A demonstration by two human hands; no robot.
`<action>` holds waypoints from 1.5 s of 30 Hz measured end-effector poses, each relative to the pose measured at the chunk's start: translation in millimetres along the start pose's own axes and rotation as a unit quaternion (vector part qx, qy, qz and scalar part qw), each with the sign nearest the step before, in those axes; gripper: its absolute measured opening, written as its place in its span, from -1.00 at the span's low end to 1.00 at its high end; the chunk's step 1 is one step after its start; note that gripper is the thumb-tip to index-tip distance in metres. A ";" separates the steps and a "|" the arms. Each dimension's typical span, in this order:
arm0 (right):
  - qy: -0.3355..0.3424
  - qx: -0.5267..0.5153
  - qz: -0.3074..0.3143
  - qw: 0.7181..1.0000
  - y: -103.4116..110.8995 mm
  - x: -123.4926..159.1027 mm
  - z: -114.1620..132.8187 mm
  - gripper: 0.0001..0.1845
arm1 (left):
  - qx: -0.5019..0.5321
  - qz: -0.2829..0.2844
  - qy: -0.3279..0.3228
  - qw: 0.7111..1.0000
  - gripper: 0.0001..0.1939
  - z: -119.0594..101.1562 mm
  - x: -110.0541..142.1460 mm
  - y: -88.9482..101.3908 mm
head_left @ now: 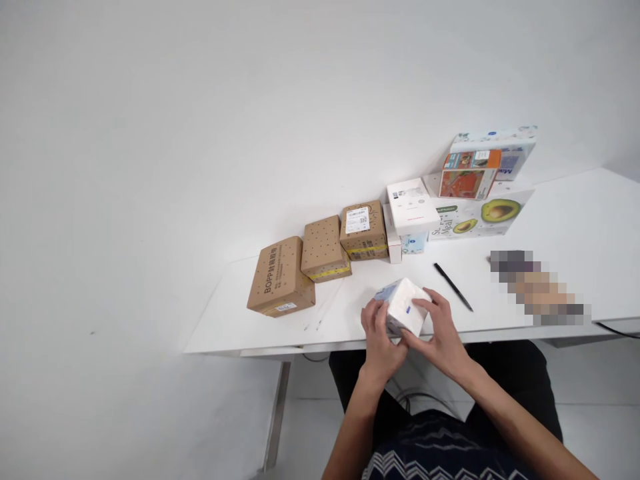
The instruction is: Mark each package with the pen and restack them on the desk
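Note:
Both hands hold a white tissue pack [411, 308] at the front edge of the white table. A small blue mark shows on its white end, and the side turned to the left has a bluish print. My left hand [381, 337] is closed round the left side and lower corner of the pack. On the other side, my right hand [440, 333] grips it, with the thumb at the lower corner and fingers on the white end. A black pen [453, 287] lies on the table just beyond my right hand.
Brown cartons [277, 275], [324, 248], [364, 230] stand along the wall. Beside them are a white box [413, 205] on smaller boxes, and an avocado-print box [480, 217] bearing an orange box [470, 177] and a pale blue box [517, 157]. A pixelated patch [540, 290] covers something at right.

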State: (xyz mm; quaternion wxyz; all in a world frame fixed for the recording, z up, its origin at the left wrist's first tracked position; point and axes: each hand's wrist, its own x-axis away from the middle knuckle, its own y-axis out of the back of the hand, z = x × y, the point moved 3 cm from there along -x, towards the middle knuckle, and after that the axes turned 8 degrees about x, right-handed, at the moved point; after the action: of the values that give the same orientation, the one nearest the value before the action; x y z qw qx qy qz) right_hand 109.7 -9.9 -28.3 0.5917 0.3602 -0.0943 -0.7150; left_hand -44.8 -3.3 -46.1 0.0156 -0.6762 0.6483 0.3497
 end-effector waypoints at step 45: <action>-0.241 0.359 0.147 0.890 34.5 -50.1 -112.3 -0.62 | 0.186 0.040 0.168 0.967 -0.04 -0.8 -9.1 -6.2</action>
State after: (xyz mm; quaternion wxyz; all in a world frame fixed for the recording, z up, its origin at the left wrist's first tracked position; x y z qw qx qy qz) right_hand 208.9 58.8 -69.8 0.4795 0.3463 -0.5359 -0.6024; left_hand -38.2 5.2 -43.7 0.0176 -0.6837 0.7219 0.1048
